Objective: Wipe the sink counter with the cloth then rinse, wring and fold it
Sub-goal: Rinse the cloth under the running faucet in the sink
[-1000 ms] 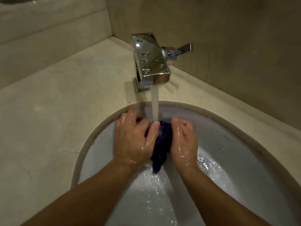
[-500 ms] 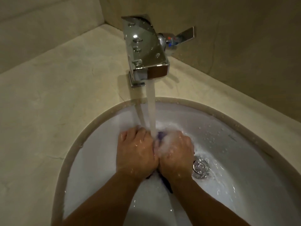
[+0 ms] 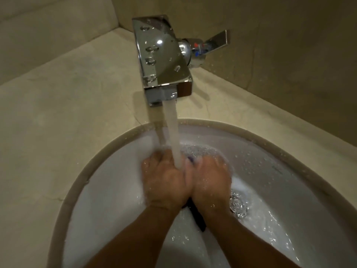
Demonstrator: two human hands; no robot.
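The dark cloth is mostly hidden, squeezed between left hand and right hand, both clenched on it, right under the faucet stream, inside the sink. Only a tail and a purple bit peek out.

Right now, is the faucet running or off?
Running. A stream of water falls from the faucet spout onto both hands, the left hand and right hand, bunched around the cloth.
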